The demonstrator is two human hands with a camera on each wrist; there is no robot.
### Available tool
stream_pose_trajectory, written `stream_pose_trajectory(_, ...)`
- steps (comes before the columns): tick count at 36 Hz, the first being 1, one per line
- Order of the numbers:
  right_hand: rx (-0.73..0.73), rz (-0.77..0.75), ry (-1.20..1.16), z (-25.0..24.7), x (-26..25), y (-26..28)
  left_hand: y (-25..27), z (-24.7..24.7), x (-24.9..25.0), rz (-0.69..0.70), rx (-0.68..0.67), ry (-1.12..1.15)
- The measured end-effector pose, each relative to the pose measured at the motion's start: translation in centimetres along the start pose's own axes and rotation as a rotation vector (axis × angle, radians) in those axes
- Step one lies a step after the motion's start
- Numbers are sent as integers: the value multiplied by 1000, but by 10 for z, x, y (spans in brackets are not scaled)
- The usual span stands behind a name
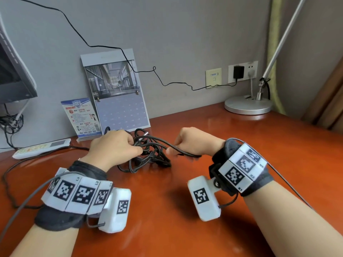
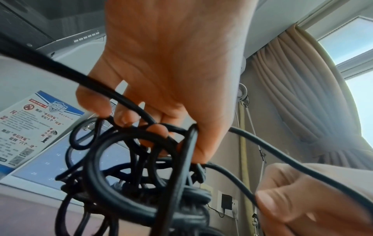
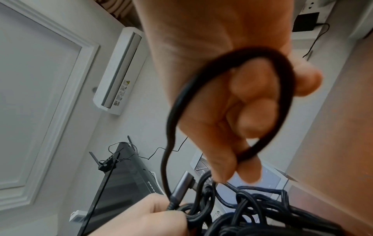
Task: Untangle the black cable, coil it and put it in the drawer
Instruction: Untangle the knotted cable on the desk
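A tangled black cable lies in a knotted heap on the reddish-brown desk, between my hands. My left hand grips the top of the tangle, fingers curled into the loops. My right hand pinches one strand of the cable between thumb and forefinger, and the strand loops round its curled fingers. That strand runs taut from the heap to the right hand. A grey angled plug sticks out of the tangle near the left hand. No drawer shows in any view.
A calendar and a blue leaflet stand lean against the wall behind the tangle. A white remote lies at left, a monitor far left, a lamp base at back right. Thin cords cross the wall and the desk's left side.
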State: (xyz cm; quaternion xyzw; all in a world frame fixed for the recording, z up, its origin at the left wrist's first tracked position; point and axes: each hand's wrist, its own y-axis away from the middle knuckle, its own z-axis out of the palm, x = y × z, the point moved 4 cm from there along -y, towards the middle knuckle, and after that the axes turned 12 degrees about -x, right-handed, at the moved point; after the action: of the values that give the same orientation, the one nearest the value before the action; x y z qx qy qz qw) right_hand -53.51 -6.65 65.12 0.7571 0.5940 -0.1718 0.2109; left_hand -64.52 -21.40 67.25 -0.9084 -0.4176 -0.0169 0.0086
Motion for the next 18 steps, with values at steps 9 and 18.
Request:
stream_pose_trajectory(9,543,187,-18,-28,13,7,-9,2,-22,-73,-16,154)
stream_pose_trajectory(18,204,357,85,-18,31,3,-3,0,-17,-60,2,-30)
